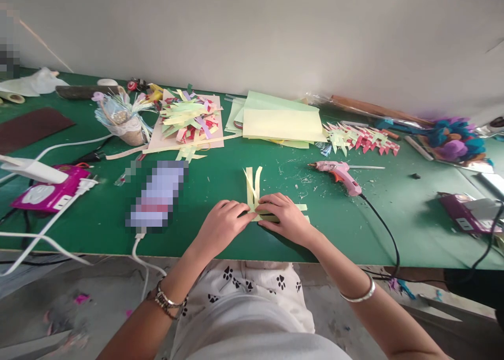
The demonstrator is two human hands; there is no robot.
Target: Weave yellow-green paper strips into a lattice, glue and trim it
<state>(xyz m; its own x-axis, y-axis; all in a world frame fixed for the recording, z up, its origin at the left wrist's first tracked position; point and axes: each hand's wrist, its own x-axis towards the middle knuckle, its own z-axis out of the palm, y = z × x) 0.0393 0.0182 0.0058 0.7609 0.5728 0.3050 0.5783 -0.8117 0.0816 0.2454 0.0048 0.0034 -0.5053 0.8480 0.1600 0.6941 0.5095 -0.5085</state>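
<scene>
Pale yellow paper strips [249, 184] cross one another near the front of the green table. Some stick up away from me and others run out to the right. My left hand [226, 223] pinches the strips at their crossing from the left side. From the right, my right hand [281, 216] presses its fingertips on the same crossing, with strip ends showing beyond it. The fingertips of both hands nearly meet, and the fold between them is partly hidden.
A pink glue gun [340, 175] with a black cord lies to the right. A phone [158, 194] on a white cable is at left. Behind are piled paper strips [189, 116], paper sheets [281, 124] and woven paper pieces [364, 138]. Purple power strips [51, 189] stand at both sides.
</scene>
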